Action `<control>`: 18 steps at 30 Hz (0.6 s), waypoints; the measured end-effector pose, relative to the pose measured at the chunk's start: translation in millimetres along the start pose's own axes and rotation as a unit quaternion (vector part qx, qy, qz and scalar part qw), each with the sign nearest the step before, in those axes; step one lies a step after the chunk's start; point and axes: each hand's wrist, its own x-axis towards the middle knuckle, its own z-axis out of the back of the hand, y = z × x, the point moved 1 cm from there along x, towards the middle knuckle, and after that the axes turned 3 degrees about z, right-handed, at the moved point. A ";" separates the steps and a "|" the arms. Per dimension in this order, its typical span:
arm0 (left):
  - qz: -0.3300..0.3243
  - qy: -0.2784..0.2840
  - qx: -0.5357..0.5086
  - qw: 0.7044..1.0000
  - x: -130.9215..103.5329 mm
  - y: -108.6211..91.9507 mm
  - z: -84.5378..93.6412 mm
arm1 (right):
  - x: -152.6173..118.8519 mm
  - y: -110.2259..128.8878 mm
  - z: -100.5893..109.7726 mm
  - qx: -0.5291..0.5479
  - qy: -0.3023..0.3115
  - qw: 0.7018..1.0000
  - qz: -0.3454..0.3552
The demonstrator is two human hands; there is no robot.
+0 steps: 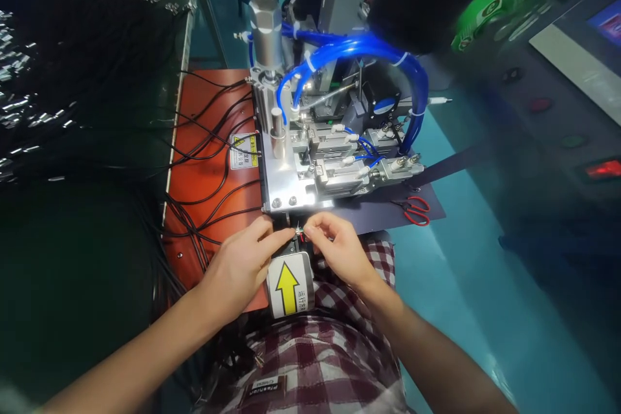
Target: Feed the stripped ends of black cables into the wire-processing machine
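My left hand (242,260) reaches in from the left, its index finger stretched out against a small metallic piece with thin coloured wires (299,231) at the machine's front. Its other fingers are bent and partly hidden. My right hand (337,247) is closed in a pinch on the wires from the right; red and green strands show at its fingertips. Just below both hands is a white-covered block with a yellow arrow (288,288). The metal machine (286,184) stands directly beyond the fingertips.
Black cables (204,207) cross the orange base plate (213,178) on the left. Blue air tubes (356,46) arch over the machine's cylinders. Red-handled scissors (417,211) lie right of the machine. Dark, shiny strands (82,58) pile up at the left. A control panel (548,103) stands right.
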 end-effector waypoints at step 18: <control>0.003 0.004 0.052 0.999 0.8 -2.3 -1.6 | 1.6 -6.0 1.4 -0.010 0.002 1.000 -0.003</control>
